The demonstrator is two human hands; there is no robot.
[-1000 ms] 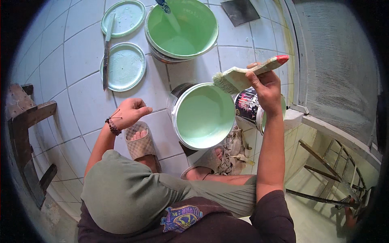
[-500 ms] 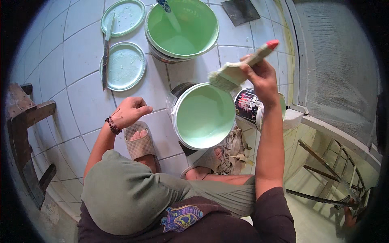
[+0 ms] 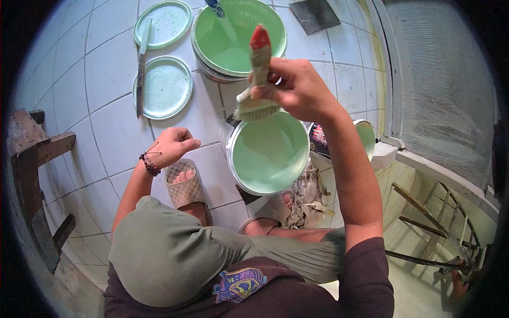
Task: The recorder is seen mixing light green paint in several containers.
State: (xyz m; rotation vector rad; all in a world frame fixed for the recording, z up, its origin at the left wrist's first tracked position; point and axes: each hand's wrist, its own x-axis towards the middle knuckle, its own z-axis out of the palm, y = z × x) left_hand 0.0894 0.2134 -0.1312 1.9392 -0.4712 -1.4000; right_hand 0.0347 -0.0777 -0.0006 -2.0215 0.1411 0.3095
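Gripped by its handle in my right hand (image 3: 299, 90) is a wide paintbrush (image 3: 260, 100), its red handle end up and its bristles down. The bristles are over the far left rim of a paint bucket (image 3: 269, 153) holding pale green paint; whether they touch the rim I cannot tell. My left hand (image 3: 172, 147) hangs in front of my knee, fingers loosely curled in and nothing seen in it. Beyond stands a larger bucket (image 3: 236, 40) of green paint, with a blue-handled tool (image 3: 214, 7) dipping into it.
Two round lids (image 3: 168, 87) (image 3: 164, 24) lie on the tiled floor, with a long flat blade (image 3: 141, 71) across them. A tipped black can (image 3: 366, 135) and a crumpled rag (image 3: 308, 200) are beside the bucket. A dark square sheet (image 3: 314, 16), wooden frame (image 3: 37, 159) and metal ladder (image 3: 440, 222) surround me.
My right hand has moved left with the paintbrush, from the bucket's right rim to its far left rim. The brush has turned more upright. My left hand has stayed in place.
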